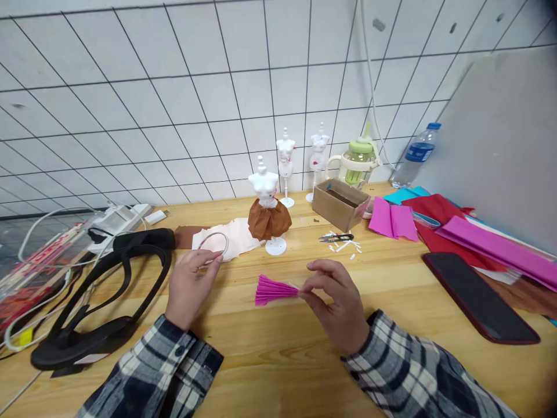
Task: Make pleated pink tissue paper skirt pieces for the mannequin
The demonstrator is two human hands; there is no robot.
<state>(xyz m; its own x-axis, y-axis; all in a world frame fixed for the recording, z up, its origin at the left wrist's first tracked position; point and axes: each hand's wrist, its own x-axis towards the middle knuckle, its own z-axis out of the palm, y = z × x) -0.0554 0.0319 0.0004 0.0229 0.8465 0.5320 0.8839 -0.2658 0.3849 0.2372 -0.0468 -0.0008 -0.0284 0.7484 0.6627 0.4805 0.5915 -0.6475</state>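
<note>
In my right hand a pleated magenta paper fan is pinched at its gathered end, its folds spreading leftward just above the table. My left hand is closed on a thin ring of wire or cord, over a piece of pale pink paper. Between and beyond both hands stands a small white mannequin on a round base, wearing a puffed brown paper skirt. Thread snips lie among white scraps beyond my right hand.
Two more mannequins stand by the tiled wall, near a cardboard box, a green-lidded cup and a water bottle. Coloured paper and a phone lie right. A black headset strap and cables are left.
</note>
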